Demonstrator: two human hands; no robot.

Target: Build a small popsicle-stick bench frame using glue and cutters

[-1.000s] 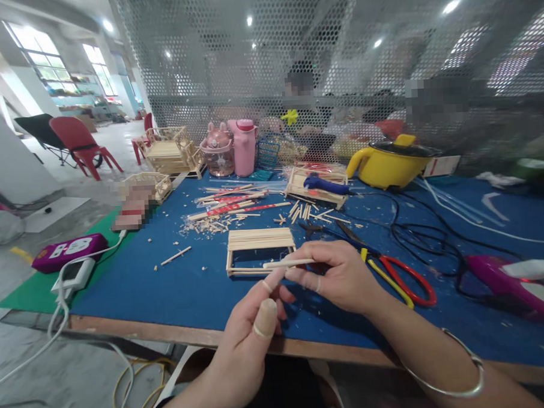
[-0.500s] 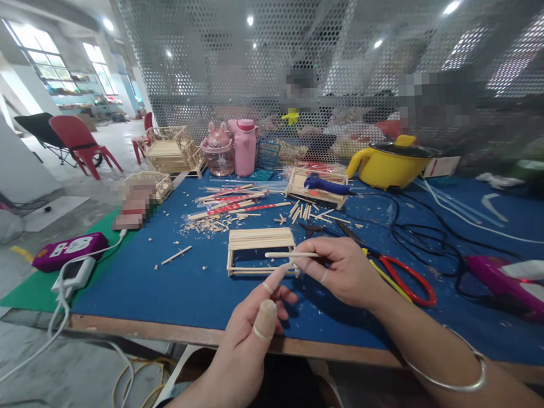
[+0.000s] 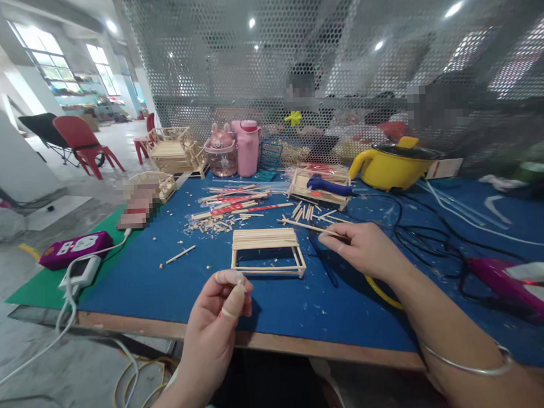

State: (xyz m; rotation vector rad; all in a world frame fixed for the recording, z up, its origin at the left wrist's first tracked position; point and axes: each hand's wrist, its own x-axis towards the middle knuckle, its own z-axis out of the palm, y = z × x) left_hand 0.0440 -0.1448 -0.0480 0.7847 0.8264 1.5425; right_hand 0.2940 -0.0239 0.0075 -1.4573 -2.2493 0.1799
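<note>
A thin wooden stick is pinched in my right hand, pointing left over the loose sticks. My left hand is closed, thumb pressed to the wrapped index finger. Whether something small sits in that pinch I cannot make out. Just beyond it, a small wooden frame of glued sticks stands on the blue mat, its back part slatted and its front part open. Beneath my right hand lie a dark-bladed tool and a yellow handle, both partly hidden.
Short cut sticks, wood scraps and red-banded stick bundles lie behind the frame. A blue glue gun rests on another stick model. Further right are a yellow pot, black cables and a purple power strip.
My right hand has moved right and away from me with the stick, covering the red handle. My left hand has drawn back left from the stick, its thumb and index finger now together.
</note>
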